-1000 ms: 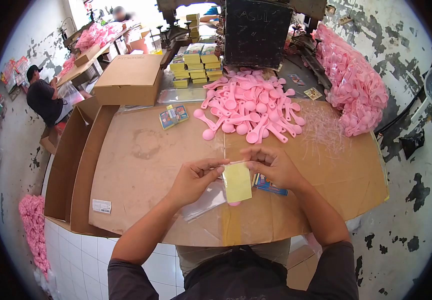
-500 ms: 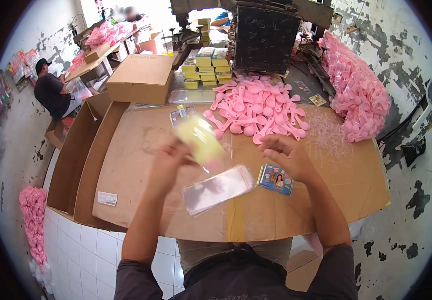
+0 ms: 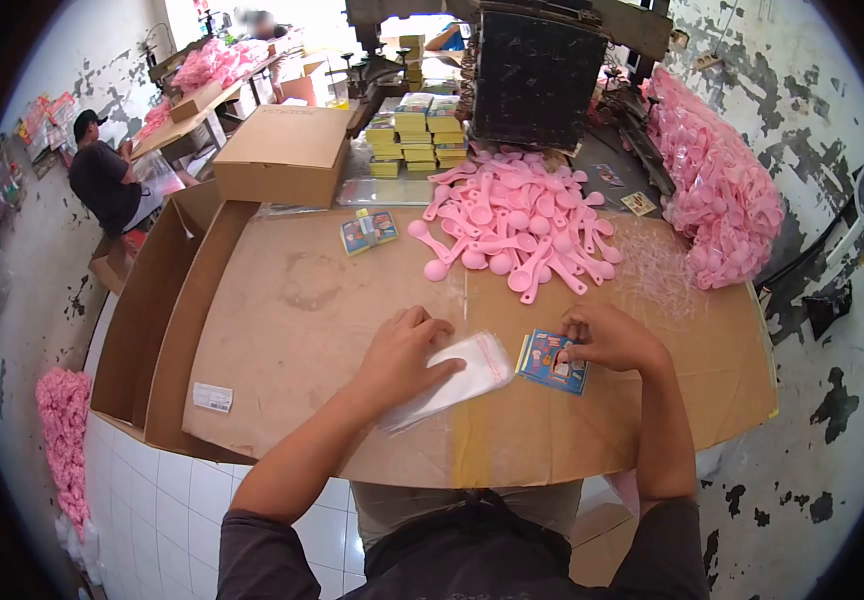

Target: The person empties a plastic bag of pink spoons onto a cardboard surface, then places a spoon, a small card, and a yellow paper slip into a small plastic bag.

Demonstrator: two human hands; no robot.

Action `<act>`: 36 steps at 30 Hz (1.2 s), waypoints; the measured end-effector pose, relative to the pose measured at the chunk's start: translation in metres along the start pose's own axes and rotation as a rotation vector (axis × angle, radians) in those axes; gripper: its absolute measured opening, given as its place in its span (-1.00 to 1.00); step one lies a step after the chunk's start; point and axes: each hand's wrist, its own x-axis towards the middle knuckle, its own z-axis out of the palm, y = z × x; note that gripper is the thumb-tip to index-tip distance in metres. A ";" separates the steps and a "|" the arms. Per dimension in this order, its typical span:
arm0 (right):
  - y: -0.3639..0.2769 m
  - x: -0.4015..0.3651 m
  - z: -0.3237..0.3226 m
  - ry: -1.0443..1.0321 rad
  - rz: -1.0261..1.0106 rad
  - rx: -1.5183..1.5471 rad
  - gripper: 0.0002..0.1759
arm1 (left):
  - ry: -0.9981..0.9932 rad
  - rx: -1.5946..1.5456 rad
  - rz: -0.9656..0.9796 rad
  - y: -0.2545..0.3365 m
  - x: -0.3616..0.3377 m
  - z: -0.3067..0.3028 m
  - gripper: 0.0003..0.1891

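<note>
My left hand (image 3: 402,358) rests at the left end of a stack of clear plastic sleeves (image 3: 472,370), thumb and fingers apart, thumb lying over the sleeves. To the right, my right hand (image 3: 617,342) bends over a small stack of blue printed cards (image 3: 557,372). Its fingertips are at the stack's upper edge and its thumb presses the top card's face. Beyond the hands spreads a heap of pink plastic measuring spoons (image 3: 512,225). A banded bundle of cards (image 3: 368,232) lies left of that heap.
An open cardboard box (image 3: 167,310) borders the cardboard-covered table (image 3: 282,340) on the left; a closed carton (image 3: 282,150) stands behind. Stacked cards (image 3: 414,135) sit by a black machine block (image 3: 532,80). Bagged pink spoons (image 3: 717,200) line the right. A person (image 3: 112,180) sits far left.
The blurred yellow packet near my left hand is gone from view. My left hand has come down right onto the sleeves; my right hand has come down onto the cards.
</note>
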 end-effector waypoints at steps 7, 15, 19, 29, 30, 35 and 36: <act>0.003 0.000 -0.006 0.079 0.016 0.165 -0.75 | -0.036 -0.481 -0.364 0.002 0.001 -0.001 -0.67; -0.027 0.011 0.020 0.188 -0.108 0.532 -0.78 | -0.028 -0.439 -0.356 0.004 0.002 -0.002 -0.81; -0.031 0.022 0.053 0.296 -0.254 0.253 -0.77 | 0.093 -0.746 -0.189 -0.004 0.002 0.002 -0.84; -0.029 0.031 0.059 0.509 -0.263 0.523 -0.72 | -0.089 -1.240 -0.435 0.008 0.003 -0.004 -0.65; -0.035 0.030 0.062 0.517 -0.224 0.658 -0.74 | -0.094 -1.246 -0.422 0.008 0.003 -0.001 -0.63; -0.040 0.025 0.067 0.475 -0.248 0.633 -0.76 | -0.140 -1.211 -0.428 0.015 0.003 -0.004 -0.55; -0.041 0.025 0.063 0.446 -0.301 0.515 -0.76 | -0.161 -1.202 -0.425 0.016 0.003 -0.006 -0.54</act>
